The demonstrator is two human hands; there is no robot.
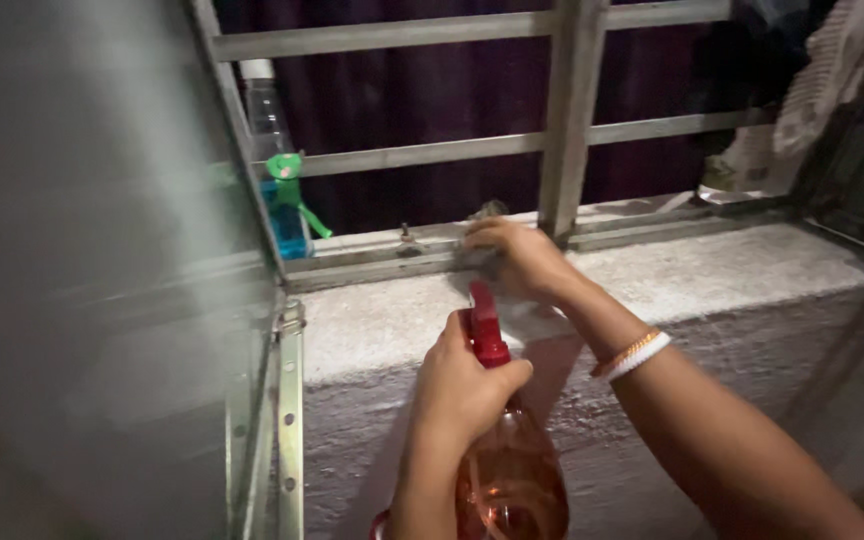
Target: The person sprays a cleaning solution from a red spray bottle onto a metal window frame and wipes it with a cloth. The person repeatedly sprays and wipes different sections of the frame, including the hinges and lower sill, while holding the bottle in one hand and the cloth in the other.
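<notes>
Nearest, the left hand (464, 385) has its grip clamped round the neck of a pink spray bottle (508, 470) with a red nozzle, held upright before the concrete sill (712, 270). Beyond, the right hand (520, 258) presses a grey cloth (482, 240) on the window track (382, 262), fingers closed over it. Farther left, a blue spray bottle (282, 200) stands against the metal grille (572, 110).

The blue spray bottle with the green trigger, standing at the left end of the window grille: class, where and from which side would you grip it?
Probably grip the blue spray bottle round its clear upper body, just above the green trigger, coming from the right front. It stands upright against the grille frame, which blocks its left side, and its base sits behind the sill rail.
</notes>
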